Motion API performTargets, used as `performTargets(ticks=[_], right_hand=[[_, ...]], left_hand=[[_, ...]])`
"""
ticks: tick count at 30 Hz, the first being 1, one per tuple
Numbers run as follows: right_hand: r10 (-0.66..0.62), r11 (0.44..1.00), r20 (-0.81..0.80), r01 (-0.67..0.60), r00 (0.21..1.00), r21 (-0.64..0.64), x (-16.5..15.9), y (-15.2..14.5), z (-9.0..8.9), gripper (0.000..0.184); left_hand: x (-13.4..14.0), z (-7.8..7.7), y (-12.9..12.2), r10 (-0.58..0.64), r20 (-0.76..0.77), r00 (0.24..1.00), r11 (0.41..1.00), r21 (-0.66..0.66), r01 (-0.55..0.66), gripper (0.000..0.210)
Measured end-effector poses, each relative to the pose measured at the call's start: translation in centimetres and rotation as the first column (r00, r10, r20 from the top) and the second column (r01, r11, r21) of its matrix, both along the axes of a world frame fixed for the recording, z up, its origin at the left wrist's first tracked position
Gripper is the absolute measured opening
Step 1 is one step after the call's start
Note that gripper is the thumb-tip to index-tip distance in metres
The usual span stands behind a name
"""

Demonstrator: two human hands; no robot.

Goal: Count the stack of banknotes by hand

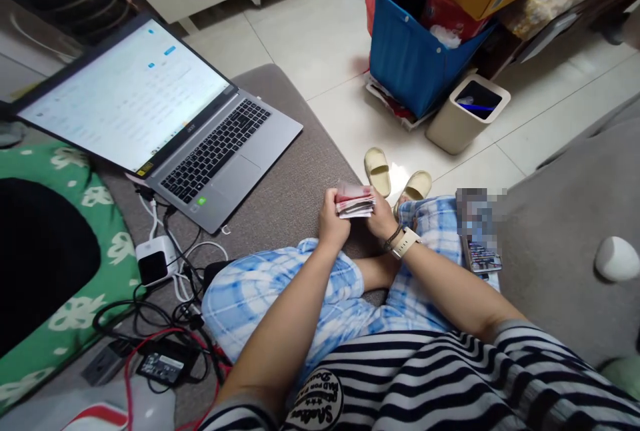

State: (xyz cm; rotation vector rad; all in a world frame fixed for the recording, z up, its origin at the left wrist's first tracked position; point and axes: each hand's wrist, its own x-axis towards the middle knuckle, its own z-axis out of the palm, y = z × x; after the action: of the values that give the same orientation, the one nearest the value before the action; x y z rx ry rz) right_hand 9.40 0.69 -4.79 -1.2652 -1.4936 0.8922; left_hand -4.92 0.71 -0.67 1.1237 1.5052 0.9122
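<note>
Above my crossed legs, both hands hold a stack of thin red-and-white paper pieces (356, 203), its layered edges facing me. It could be banknotes or cards; I cannot tell which. My left hand (333, 223) is closed on the stack's left end, with the thumb along its side. My right hand (383, 216) grips the right end, and its fingers are partly hidden behind the paper. The top piece is smeared by motion. A pale-strapped watch (407, 242) and a dark braided bracelet (393, 237) are on my right wrist.
An open laptop (235, 157) sits on the grey sofa to the left, near a white charger (153, 259) and tangled cables. A phone (481, 244) lies by my right knee. Slippers (377, 171), a bin (465, 117) and a blue box (405, 57) stand on the floor.
</note>
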Motion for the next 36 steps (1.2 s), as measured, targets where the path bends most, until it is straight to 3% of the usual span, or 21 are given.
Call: performTargets(ticks=[3,6,8,11,14,16,19,22,24,28,30,32,34,36], right_hand=[[0.004,1.000,-0.033,-0.005,0.999,-0.008,0.1,0.4,-1.0,0.023],[0.014,0.998,-0.061,-0.010,0.998,0.060,0.1,0.2,-1.2,0.029],[0.029,0.999,-0.072,-0.026,0.997,0.043,0.0,0.0,-1.3,0.031],[0.012,0.995,-0.112,-0.022,0.994,-0.094,-0.1,0.0,-1.9,0.028],[-0.063,0.961,-0.191,0.008,0.980,-0.277,0.0,0.2,-2.9,0.025],[-0.124,0.914,-0.325,-0.020,0.938,-0.406,0.1,0.3,-3.3,0.029],[-0.269,0.843,-0.572,-0.098,0.775,-0.530,0.3,0.3,-3.2,0.034],[-0.360,0.831,-0.705,-0.133,0.611,-0.540,0.3,0.0,-2.6,0.036],[-0.356,0.833,-0.736,-0.163,0.575,-0.530,0.4,-0.2,-2.1,0.036],[-0.349,0.837,-0.720,-0.145,0.600,-0.527,1.0,-0.2,-1.5,0.041],[-0.377,0.860,-0.691,-0.045,0.616,-0.509,1.8,0.1,-1.2,0.053],[-0.368,0.884,-0.631,0.046,0.683,-0.466,2.7,0.4,-0.8,0.067],[-0.252,0.910,-0.540,0.007,0.803,-0.414,3.4,0.4,-0.3,0.075],[-0.008,0.906,-0.439,-0.179,0.898,-0.383,3.7,0.2,0.1,0.071]], left_hand=[[0.1,-0.1,0.1,-0.073,-0.333,0.940,0.992,0.069,0.102,0.034],[0.3,0.2,0.2,-0.047,-0.424,0.905,0.987,0.118,0.106,0.034],[0.4,0.3,0.4,-0.070,-0.467,0.881,0.992,0.057,0.109,0.033],[0.2,0.1,0.8,-0.210,-0.487,0.848,0.978,-0.100,0.185,0.035],[-0.1,-0.6,1.4,-0.265,-0.492,0.829,0.964,-0.145,0.222,0.035],[-0.2,-1.1,1.7,-0.199,-0.404,0.893,0.979,-0.131,0.159,0.034],[-0.1,-1.4,1.8,-0.039,-0.078,0.996,0.986,-0.162,0.026,0.037],[0.6,-1.3,1.4,0.020,0.161,0.987,0.979,-0.205,0.013,0.040],[0.9,-1.3,1.3,0.019,0.220,0.975,0.986,-0.167,0.019,0.039],[0.2,-0.8,1.9,0.008,0.164,0.986,1.000,-0.009,-0.007,0.029],[-1.2,0.1,2.5,-0.078,0.096,0.992,0.997,0.007,0.078,0.027],[-2.9,1.3,3.0,-0.221,0.037,0.975,0.974,-0.037,0.223,0.024],[-4.5,2.5,3.1,-0.374,-0.039,0.927,0.924,-0.103,0.369,0.020],[-5.6,3.4,3.0,-0.514,-0.107,0.851,0.853,-0.175,0.492,0.015]])
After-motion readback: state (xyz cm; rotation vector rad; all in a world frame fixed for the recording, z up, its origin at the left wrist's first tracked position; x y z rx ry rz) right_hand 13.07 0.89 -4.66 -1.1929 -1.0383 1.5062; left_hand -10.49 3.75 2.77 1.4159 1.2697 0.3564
